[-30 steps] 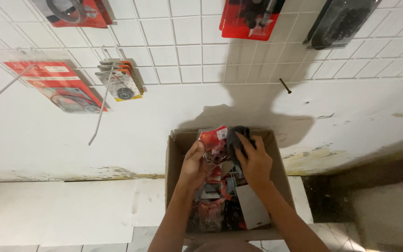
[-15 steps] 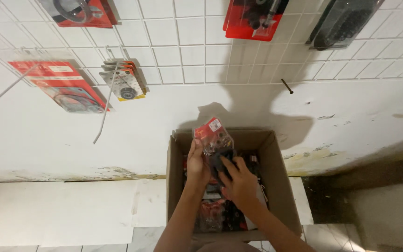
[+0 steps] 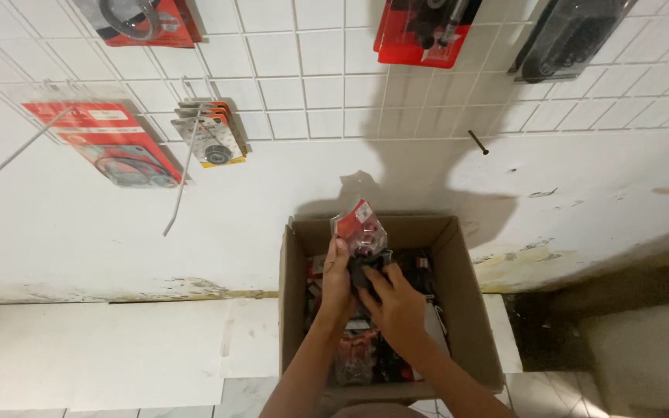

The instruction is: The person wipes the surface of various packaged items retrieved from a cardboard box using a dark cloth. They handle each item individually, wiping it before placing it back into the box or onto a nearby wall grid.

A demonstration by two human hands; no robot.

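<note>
White wall [image 3: 118, 232] fills the background, with a wire grid [image 3: 311, 70] hung across its upper part and a pale floor [image 3: 94, 348] below. Against the foot of the wall stands an open cardboard box [image 3: 466, 310] full of small red and black packets.

Both hands are over the box. The left hand [image 3: 337, 282] has its grip closed on a clear packet with a red top [image 3: 359, 228], held upright, the red end poking above the fingers and above the box's far rim. The right hand [image 3: 396, 306] is just beside the left one, its fingers curled on the dark lower part of the same packet; the grip looks closed on it, though the fingertips are partly hidden. Beneath both grips lie the other packets [image 3: 358, 352], heaped loosely inside the box.

Up and to the left of the grips, a red flat pack [image 3: 110, 143] and a small stack of carded parts [image 3: 209, 131] hang from the grid. More red packs [image 3: 423, 31] and a dark bag [image 3: 571, 35] hang above. A bare hook [image 3: 478, 142] sticks from the wall.
</note>
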